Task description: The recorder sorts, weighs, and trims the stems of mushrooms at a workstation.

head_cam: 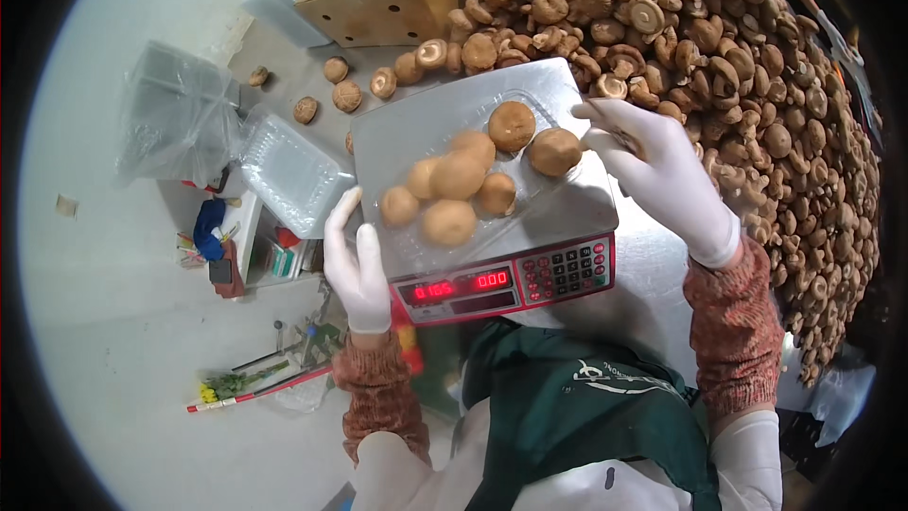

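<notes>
An electronic scale with a steel platform (pixel 404 113) and a red-framed lit display lies before me. On the platform rests a clear plastic tray (pixel 537 187) holding several brown shiitake mushrooms (pixel 457 175). Some mushroom caps look blurred. My right hand (pixel 656 163), in a white glove, is at the platform's right edge, its fingers apart. Its fingertips are close to a rounded mushroom (pixel 555 152) at the tray's right end; whether they touch it I cannot tell. At the platform's left edge is my gloved left hand (pixel 358 266), thumb and fingers spread, holding nothing.
A large heap of shiitake mushrooms (pixel 709 71) borders the scale behind and to the right. Loose mushrooms (pixel 347 96) lie behind it, near a cardboard box (pixel 383 11). Empty clear trays (pixel 294 167) and a plastic-wrapped stack (pixel 181 113) stand to the left.
</notes>
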`<state>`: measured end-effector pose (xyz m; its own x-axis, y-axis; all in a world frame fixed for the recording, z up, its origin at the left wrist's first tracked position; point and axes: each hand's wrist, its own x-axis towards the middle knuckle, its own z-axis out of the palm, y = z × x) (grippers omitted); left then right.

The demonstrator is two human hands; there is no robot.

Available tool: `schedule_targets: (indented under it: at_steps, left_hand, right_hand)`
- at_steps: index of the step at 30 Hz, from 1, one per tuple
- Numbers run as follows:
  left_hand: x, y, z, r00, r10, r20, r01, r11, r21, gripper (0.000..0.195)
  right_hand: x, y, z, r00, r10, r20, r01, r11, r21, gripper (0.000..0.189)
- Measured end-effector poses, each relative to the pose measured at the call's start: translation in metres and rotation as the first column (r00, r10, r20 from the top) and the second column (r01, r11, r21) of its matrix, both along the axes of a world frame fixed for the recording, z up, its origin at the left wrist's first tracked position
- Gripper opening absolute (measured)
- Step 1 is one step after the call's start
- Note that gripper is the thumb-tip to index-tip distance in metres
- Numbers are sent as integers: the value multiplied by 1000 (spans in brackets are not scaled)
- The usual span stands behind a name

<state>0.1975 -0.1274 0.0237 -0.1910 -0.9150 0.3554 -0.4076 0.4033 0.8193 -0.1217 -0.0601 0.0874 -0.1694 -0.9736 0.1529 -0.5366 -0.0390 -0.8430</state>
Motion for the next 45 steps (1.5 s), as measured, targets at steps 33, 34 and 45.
schedule_targets:
  at_steps: [33, 34, 45]
  left_hand:
    - [-294, 134, -3, 414, -908, 57, 874, 414, 253, 28]
    - [-297, 139, -7, 468, -878, -100, 833, 400, 384, 27]
    - [-292, 155, -13, 525, -264, -809, 827, -67, 559, 64]
  right_hand:
    - [-173, 228, -62, 605, -615, 506, 541, 784, 306, 21]
    - [-168, 237, -60, 474, -547, 690, 471, 820, 327, 22]
    - [-91, 247, -72, 892, -442, 96, 451, 886, -106, 38]
